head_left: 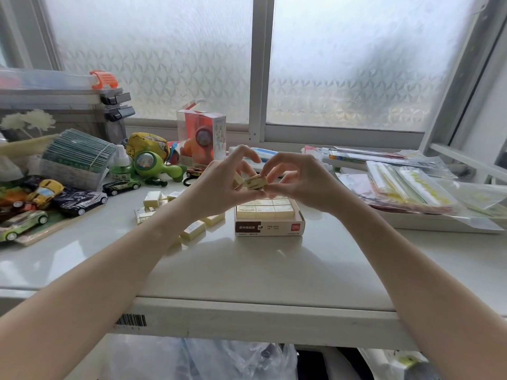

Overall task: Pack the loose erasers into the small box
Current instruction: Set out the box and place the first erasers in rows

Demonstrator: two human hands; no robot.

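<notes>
Glossy white worktop (247,270), smooth enough to throw back the window light. The small box (270,227) looks like matt printed card; the erasers (263,211) inside sit in pale paper sleeves. Toward the left edge, shiny painted toy cars (79,201); toward the right edge, crinkly clear plastic packets (411,187). Frosted, patterned window glass (356,64) behind.
</notes>
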